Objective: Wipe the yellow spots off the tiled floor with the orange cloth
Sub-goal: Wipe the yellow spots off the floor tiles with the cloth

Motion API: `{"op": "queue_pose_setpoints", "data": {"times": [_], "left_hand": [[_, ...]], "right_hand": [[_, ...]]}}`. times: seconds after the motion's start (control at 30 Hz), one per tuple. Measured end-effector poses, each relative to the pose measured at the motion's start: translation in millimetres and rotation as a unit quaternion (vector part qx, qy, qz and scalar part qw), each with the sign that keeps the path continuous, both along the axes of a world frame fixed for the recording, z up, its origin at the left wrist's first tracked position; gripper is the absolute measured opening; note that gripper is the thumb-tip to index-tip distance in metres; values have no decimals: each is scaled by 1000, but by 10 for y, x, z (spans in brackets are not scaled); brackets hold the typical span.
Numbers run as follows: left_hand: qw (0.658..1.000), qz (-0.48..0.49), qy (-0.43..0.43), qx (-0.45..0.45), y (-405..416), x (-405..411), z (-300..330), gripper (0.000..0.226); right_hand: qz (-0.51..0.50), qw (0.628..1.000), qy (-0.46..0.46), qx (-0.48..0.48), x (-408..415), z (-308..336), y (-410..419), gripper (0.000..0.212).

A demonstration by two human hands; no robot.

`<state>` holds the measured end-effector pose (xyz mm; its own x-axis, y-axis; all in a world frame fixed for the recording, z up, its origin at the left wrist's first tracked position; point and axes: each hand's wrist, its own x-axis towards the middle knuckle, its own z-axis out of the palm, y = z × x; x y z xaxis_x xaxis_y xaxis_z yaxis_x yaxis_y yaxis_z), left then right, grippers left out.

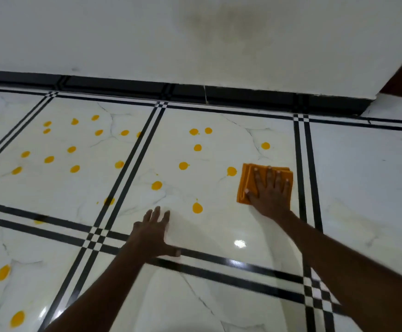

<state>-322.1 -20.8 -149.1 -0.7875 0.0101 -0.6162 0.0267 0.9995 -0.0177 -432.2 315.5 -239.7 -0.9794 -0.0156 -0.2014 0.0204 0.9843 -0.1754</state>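
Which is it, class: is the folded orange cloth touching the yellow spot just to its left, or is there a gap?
Apart. The head view shows a strip of bare white tile between the orange cloth and the yellow spot.

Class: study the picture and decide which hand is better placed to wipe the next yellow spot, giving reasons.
Right. The right hand lies flat on the orange cloth, beside a yellow spot. The left hand is bare.

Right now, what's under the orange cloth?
The folded orange cloth lies flat on the white tile, pressed down by the right hand with fingers spread. Whether a yellow spot sits beneath it cannot be seen. The nearest visible spot lies just left.
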Motion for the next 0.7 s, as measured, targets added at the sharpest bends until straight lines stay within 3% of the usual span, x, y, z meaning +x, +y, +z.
{"op": "queue_pose_setpoints", "data": {"times": [0.1,0.2,0.27,0.37,0.47,0.57,0.7], "left_hand": [[999,31,25,16,-87,-52,-215,148],[997,44,59,15,-81,52,-381,154],[996,48,72,19,-107,77,-401,149],[996,34,87,15,-127,73,-400,142],[994,20,103,13,-114,33,-441,146],[996,13,84,-7,-112,-28,-479,147],[998,19,63,-2,-104,-33,-429,146]], "right_hand": [[-17,999,3,-28,-431,14,-415,101],[51,998,43,-7,81,-79,-850,85],[85,995,44,-3,569,-79,-787,79],[40,999,29,17,828,-40,-284,81],[-26,998,23,48,222,7,-15,89],[-53,998,17,0,-361,19,-407,95],[70,995,63,17,7,-104,-1072,80]]}}
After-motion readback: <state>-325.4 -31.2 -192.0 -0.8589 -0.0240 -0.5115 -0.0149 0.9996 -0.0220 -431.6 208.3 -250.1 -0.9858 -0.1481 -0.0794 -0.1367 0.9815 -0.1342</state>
